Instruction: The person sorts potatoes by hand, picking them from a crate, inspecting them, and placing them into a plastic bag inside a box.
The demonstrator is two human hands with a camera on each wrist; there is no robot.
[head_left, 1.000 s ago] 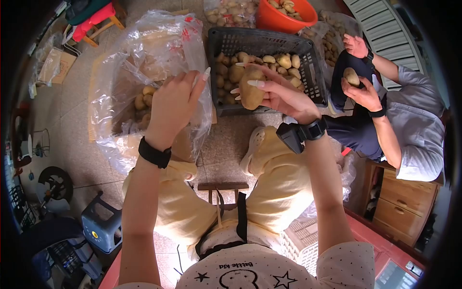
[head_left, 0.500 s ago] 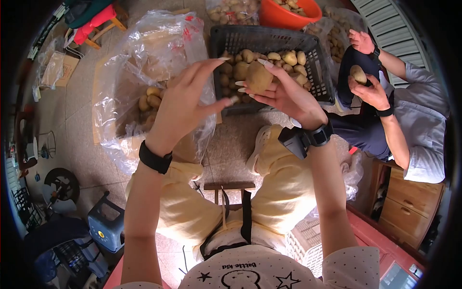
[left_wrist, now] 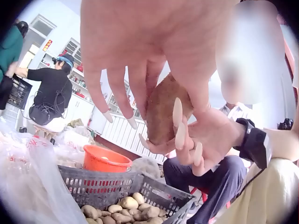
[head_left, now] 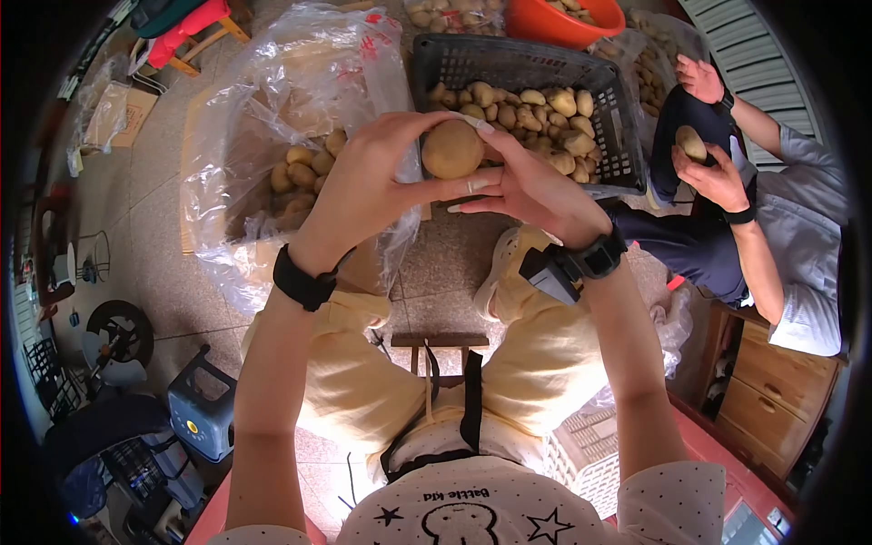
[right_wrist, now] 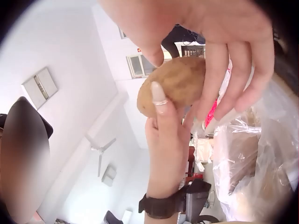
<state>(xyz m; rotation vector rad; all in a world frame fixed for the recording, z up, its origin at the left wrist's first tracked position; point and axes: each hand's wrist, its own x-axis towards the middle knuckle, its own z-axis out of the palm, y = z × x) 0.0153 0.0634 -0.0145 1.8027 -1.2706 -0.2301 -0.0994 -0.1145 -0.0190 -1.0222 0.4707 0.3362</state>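
A large brown potato is held up between both hands, near the front edge of the black crate. The left hand curls its fingers and thumb round the left side; in the right wrist view the ringed thumb of this left hand presses on the potato. From the other side the right hand grips it too, its long-nailed fingers under the potato in the left wrist view. The black crate beyond holds several smaller potatoes.
At left, a plastic-lined box holds several potatoes. An orange tub stands behind the crate. On the right another person sits holding a potato. A blue stool stands at lower left.
The left hand has moved right and closed round the potato, which has shifted left from over the crate. The right hand still holds it.
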